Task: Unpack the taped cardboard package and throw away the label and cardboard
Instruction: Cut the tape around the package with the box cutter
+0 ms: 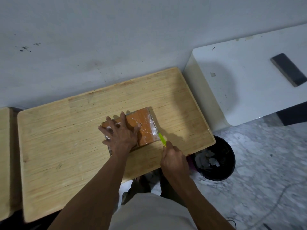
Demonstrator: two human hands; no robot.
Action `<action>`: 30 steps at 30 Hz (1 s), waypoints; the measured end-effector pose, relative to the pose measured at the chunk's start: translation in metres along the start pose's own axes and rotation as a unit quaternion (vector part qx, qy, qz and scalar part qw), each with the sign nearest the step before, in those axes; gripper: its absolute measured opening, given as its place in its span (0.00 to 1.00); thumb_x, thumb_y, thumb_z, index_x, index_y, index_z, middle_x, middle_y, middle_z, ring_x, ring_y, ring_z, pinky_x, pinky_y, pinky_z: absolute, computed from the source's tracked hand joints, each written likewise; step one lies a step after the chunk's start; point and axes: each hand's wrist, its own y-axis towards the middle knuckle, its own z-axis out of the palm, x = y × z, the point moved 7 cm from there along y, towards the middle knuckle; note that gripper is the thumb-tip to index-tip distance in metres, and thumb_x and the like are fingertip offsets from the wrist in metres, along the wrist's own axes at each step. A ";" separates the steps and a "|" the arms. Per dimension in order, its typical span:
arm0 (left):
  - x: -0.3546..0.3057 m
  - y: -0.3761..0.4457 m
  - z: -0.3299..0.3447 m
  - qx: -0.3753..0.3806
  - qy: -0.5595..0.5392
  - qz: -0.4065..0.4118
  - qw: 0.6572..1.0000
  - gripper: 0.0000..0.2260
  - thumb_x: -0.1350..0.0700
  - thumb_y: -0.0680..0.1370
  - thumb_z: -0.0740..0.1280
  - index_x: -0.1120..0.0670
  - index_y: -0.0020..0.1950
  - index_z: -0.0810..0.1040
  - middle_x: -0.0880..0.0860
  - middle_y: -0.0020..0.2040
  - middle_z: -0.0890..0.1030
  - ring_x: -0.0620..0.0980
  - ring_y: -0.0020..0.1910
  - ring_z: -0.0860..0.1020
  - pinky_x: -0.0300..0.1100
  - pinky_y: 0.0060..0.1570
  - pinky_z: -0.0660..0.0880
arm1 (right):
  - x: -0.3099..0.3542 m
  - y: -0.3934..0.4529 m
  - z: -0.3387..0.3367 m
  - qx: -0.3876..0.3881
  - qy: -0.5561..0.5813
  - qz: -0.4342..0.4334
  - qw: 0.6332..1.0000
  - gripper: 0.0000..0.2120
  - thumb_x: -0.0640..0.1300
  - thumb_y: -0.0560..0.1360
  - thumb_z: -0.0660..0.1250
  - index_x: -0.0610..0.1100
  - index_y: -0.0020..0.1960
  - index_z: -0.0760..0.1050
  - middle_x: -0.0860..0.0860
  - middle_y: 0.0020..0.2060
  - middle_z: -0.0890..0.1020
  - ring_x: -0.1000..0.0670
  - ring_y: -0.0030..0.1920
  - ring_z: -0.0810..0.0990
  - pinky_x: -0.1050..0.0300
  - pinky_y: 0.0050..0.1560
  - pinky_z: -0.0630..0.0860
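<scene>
A flat cardboard package (146, 125), orange-brown and wrapped in shiny clear tape, lies on the wooden table (66, 146). My left hand (121, 135) presses flat on its left half with fingers spread, covering that part. My right hand (174, 160) is closed around a yellow-green cutter (162, 138), whose tip touches the package's right edge near the front corner. No label shows clearly; a small white patch peeks out between my left fingers.
A black bin (217, 160) with scraps inside stands on the marble floor by the table's right front corner. A white bench (240, 90) with a dark flat object (289, 68) sits at the right. A second wooden surface (4, 155) adjoins on the left.
</scene>
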 end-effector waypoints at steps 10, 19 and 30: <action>0.000 -0.001 0.000 0.009 -0.003 -0.005 1.000 0.39 0.27 0.74 0.60 0.35 0.79 0.46 0.51 0.81 0.36 0.69 0.77 0.32 0.78 0.69 0.51 | -0.028 -0.022 0.001 -0.021 0.037 0.010 0.999 0.13 0.42 0.81 0.57 0.40 0.63 0.74 0.47 0.37 0.79 0.46 0.35 0.79 0.56 0.33 0.73; 0.010 -0.003 -0.003 -0.004 -0.026 0.026 0.999 0.41 0.28 0.73 0.62 0.36 0.79 0.45 0.52 0.82 0.37 0.68 0.78 0.34 0.77 0.70 0.48 | -0.031 0.022 -0.059 -0.122 0.310 0.142 0.932 0.15 0.56 0.78 0.65 0.46 0.40 0.80 0.53 0.27 0.75 0.58 0.28 0.72 0.62 0.30 0.69; 0.058 -0.015 0.017 -0.034 -0.005 0.065 0.997 0.47 0.18 0.67 0.44 0.39 0.81 0.39 0.47 0.80 0.30 0.58 0.81 0.36 0.64 0.76 0.45 | -0.050 0.087 -0.046 -0.047 0.328 0.086 0.940 0.12 0.44 0.83 0.55 0.42 0.51 0.76 0.48 0.42 0.81 0.50 0.39 0.76 0.52 0.46 0.75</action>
